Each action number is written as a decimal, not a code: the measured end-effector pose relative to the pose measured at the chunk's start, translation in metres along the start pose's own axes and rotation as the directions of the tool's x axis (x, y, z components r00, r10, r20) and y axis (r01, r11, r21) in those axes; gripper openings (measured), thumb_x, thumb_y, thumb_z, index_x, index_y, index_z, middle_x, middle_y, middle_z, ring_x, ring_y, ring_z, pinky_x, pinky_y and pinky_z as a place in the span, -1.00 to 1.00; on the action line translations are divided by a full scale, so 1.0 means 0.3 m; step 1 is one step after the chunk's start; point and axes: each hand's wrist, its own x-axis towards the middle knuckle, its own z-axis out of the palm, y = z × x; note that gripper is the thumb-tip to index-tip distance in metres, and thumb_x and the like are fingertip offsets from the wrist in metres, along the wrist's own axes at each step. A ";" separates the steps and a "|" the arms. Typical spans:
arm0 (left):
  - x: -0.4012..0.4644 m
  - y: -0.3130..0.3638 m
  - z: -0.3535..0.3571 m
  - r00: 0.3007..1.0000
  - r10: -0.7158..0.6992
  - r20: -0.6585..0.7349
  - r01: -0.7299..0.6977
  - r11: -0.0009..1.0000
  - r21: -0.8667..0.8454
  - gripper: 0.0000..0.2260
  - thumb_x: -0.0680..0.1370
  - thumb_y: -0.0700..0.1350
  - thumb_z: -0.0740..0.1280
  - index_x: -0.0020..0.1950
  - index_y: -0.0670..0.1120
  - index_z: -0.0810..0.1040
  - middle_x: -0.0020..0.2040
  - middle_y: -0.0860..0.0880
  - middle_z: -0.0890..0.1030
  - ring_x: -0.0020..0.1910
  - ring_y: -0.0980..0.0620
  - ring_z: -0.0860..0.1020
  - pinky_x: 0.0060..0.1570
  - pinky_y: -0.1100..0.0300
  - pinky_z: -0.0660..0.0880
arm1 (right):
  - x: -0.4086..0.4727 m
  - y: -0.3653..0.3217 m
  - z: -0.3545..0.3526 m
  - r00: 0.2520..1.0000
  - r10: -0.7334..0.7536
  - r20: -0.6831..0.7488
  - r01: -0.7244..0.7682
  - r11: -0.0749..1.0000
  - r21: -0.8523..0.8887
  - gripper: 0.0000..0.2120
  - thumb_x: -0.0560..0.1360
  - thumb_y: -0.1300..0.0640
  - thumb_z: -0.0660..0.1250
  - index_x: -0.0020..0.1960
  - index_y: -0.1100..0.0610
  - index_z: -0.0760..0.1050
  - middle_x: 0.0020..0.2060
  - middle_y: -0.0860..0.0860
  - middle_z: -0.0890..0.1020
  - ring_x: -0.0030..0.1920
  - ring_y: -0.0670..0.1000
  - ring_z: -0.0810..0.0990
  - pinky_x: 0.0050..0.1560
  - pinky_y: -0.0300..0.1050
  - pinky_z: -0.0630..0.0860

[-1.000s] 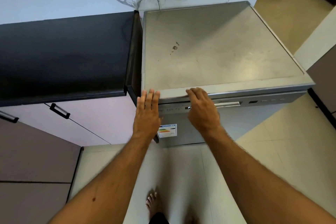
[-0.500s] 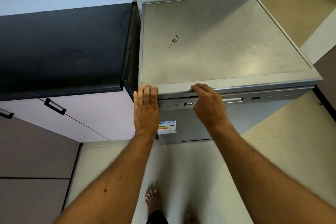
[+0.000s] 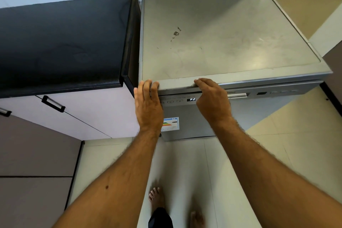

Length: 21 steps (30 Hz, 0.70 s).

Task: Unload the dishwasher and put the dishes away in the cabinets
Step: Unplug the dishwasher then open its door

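The step in hand is the very first one: getting the door open on the freestanding silver dishwasher with a flat brushed-metal top (image 3: 222, 39), which stands to the right of the black stone countertop (image 3: 61, 46) and is shut, so no dishes show at all.

The left hand (image 3: 148, 105) lies flat, fingers straight and together, its tips touching the near left corner of the dishwasher's top edge; it holds nothing. The right hand (image 3: 212, 100) has its fingers curled over the top lip of the dishwasher door (image 3: 185, 126), hooked into the seam just under the lid, right of the small lit display reading "P2" (image 3: 191, 99). How deep the fingertips reach into that seam is hidden by the knuckles.

The next move, in my judgement, calls for a pull toward the person and downward with the right hand, while the left braces the body of the machine so it does not shift. The bare feet (image 3: 157, 196) stand close in front, so stepping back may be needed to clear the door's swing. The pale lavender cabinet fronts with black bar handles (image 3: 52, 103) wait at the left.
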 end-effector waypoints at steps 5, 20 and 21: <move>-0.001 0.012 0.001 1.000 -0.023 -0.004 0.022 1.000 -0.007 -0.36 0.41 -0.32 0.42 0.39 -0.01 0.24 0.37 -0.05 0.28 0.40 -0.07 0.25 0.37 -0.25 0.33 | 0.002 0.007 0.004 1.000 -0.003 0.013 0.003 1.000 -0.004 -0.60 0.38 0.51 0.34 0.19 0.32 0.61 0.10 0.22 0.67 0.06 0.20 0.67 0.14 0.02 0.59; 0.084 0.065 -0.188 0.915 -0.020 0.403 -0.059 0.981 0.182 -0.51 0.41 -0.18 0.42 0.30 -0.03 0.35 0.22 -0.04 0.45 0.23 -0.06 0.42 0.44 -0.06 0.26 | 0.058 -0.094 -0.083 0.937 0.160 0.309 -0.126 0.984 -0.128 -0.73 0.48 0.39 0.26 0.15 0.25 0.55 0.09 0.14 0.58 0.08 0.13 0.55 0.06 -0.10 0.47; 0.108 0.077 -0.213 0.897 -0.032 0.441 -0.055 0.981 0.185 -0.54 0.42 -0.16 0.41 0.29 -0.03 0.37 0.20 -0.04 0.46 0.21 -0.06 0.43 0.42 -0.05 0.28 | 0.070 -0.103 -0.095 0.925 0.170 0.340 -0.131 0.982 -0.136 -0.74 0.48 0.36 0.28 0.15 0.25 0.53 0.10 0.15 0.57 0.09 0.14 0.54 0.06 -0.08 0.47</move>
